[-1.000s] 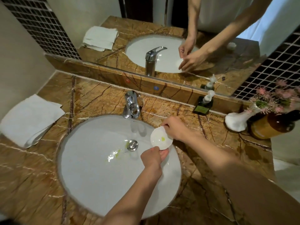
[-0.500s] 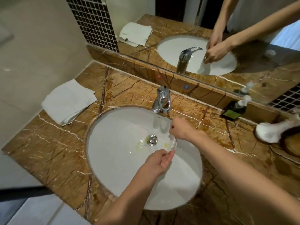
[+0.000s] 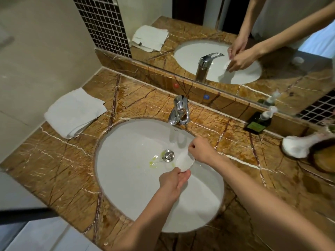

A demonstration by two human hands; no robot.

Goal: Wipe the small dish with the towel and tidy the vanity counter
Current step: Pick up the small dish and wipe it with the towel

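A small white dish [image 3: 184, 161] is held over the white sink basin [image 3: 126, 187], just right of the drain. My left hand [image 3: 173, 180] pinches its near edge from below. My right hand [image 3: 201, 151] grips its far edge from the right. Both hands have fingers closed on the dish, which tilts toward the drain. A folded white towel [image 3: 74, 112] lies on the brown marble counter [image 3: 59, 165] at the far left, against the wall, well away from both hands.
A chrome tap [image 3: 178, 111] stands behind the basin. Yellow-green drips mark the basin beside the drain [image 3: 168, 155]. A dark pump bottle [image 3: 259, 122] and a white vase [image 3: 297, 146] stand at the right, next to an amber jar [image 3: 324, 158]. A mirror runs along the back.
The view has swung left and down, bringing the towel closer to centre. The dish has tipped further toward the drain, and the green spot on it no longer shows. Both hands keep their hold.
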